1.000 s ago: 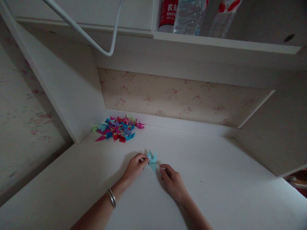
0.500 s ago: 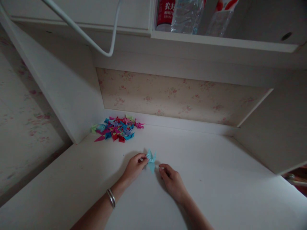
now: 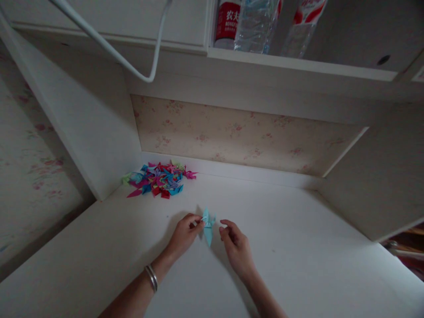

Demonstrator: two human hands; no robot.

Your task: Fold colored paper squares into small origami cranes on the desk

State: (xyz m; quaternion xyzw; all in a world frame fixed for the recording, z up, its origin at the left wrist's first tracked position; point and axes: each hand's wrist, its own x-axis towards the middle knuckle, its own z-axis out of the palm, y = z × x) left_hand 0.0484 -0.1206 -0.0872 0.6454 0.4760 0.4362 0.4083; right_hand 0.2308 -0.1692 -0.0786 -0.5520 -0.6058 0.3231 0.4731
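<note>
My left hand point(image 3: 183, 234), with a silver bangle at the wrist, pinches a small light-blue folded paper piece point(image 3: 207, 226) over the white desk point(image 3: 298, 247). The paper stands on edge, its point toward me. My right hand point(image 3: 236, 245) is just right of the paper, its thumb and forefinger drawn together into a pinch near the paper's right tip; whether they touch it I cannot tell. A heap of several small folded paper pieces point(image 3: 157, 179) in red, blue, pink and green lies at the back left corner of the desk.
A white side panel point(image 3: 92, 123) walls the desk on the left, a floral back panel point(image 3: 238, 132) stands behind. A shelf point(image 3: 298, 64) overhead holds a red-labelled bottle point(image 3: 227, 22) and clear plastic bottles point(image 3: 255, 22). A white cable point(image 3: 109, 44) hangs at top left.
The blue paper has turned more upright and narrower between my hands. My right fingers lifted from the desk and moved closer to it. The view shifted slightly.
</note>
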